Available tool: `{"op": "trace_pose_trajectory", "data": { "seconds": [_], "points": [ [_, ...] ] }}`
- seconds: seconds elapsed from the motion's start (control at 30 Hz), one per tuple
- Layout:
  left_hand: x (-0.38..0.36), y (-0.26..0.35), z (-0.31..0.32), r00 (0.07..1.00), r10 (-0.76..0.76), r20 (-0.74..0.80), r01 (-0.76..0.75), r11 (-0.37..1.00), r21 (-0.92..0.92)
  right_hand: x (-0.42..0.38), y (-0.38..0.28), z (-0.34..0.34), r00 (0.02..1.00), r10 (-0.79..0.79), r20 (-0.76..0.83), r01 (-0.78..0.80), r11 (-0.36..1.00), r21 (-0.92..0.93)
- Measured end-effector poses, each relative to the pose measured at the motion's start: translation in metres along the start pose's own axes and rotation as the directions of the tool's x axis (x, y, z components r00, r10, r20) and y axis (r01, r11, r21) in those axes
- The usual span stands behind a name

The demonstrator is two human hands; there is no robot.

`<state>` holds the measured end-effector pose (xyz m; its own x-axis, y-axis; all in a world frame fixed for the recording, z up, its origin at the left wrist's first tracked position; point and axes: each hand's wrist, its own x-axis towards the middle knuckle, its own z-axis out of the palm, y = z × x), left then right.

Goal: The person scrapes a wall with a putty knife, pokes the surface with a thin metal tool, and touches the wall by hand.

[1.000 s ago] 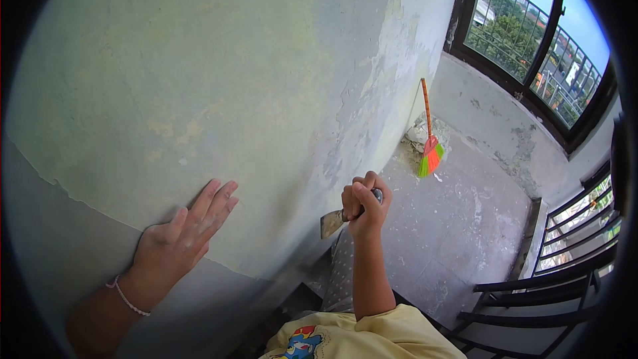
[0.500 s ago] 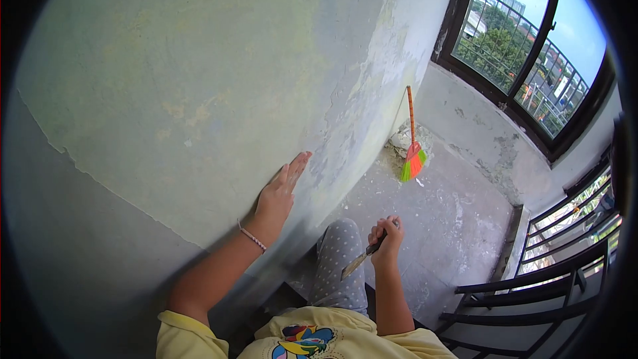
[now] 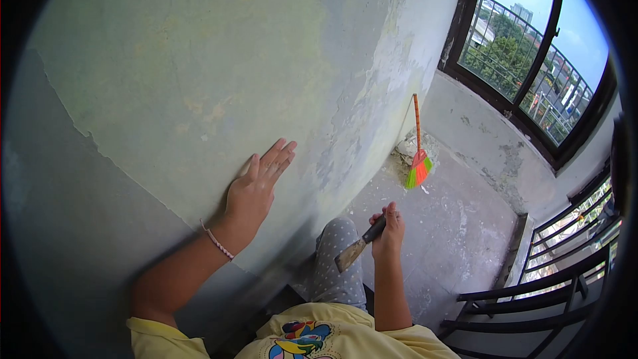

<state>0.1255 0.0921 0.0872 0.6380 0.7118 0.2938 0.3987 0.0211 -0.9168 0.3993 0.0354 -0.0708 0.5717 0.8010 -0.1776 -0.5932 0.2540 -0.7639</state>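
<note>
My left hand (image 3: 256, 186) lies against the patchy wall (image 3: 199, 66), fingers stretched out and pointing up to the right, with nothing held. A braided bracelet (image 3: 217, 240) is on that wrist. My right hand (image 3: 389, 229) grips a putty knife (image 3: 351, 254) by its dark handle, away from the wall and over the floor. The knife's stained metal blade points down to the left, in front of my knee in dotted grey trousers (image 3: 330, 246). Peeling paint shows on the wall to the right of my left hand.
A small orange and green broom (image 3: 418, 169) leans in the far corner beside whitish debris (image 3: 405, 146). Paint flecks dot the grey floor (image 3: 452, 226). A dark-framed window (image 3: 525, 86) is at upper right, and dark metal bars (image 3: 531, 292) stand at lower right.
My left hand has moved left along the wall, its fingers now spread more. My right hand has risen slightly and turned, showing more of the putty knife's handle and blade.
</note>
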Motion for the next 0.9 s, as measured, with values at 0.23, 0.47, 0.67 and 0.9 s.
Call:
{"op": "trace_pose_trajectory", "data": {
  "seconds": [0.23, 0.47, 0.67, 0.9],
  "points": [
    [-0.006, -0.117, -0.024, 0.996, -0.018, -0.088, 0.000, 0.981, -0.192, -0.023, -0.005, 0.068, 0.995, -0.042, 0.088, 0.038, 0.998, 0.046],
    [-0.037, -0.149, -0.023, 0.984, 0.174, -0.038, -0.176, 0.983, -0.059, -0.041, -0.059, 0.141, 0.705, -0.685, 0.184, 0.502, 0.666, 0.552],
    [-0.049, -0.153, -0.020, 0.936, 0.351, -0.029, -0.347, 0.933, 0.093, -0.029, -0.017, 0.201, 0.709, -0.696, 0.111, 0.573, 0.660, 0.486],
    [-0.058, -0.152, -0.017, 0.896, 0.443, 0.018, -0.442, 0.891, 0.099, -0.052, -0.043, 0.195, 0.681, -0.730, 0.054, 0.625, 0.619, 0.477]
  ]
}}
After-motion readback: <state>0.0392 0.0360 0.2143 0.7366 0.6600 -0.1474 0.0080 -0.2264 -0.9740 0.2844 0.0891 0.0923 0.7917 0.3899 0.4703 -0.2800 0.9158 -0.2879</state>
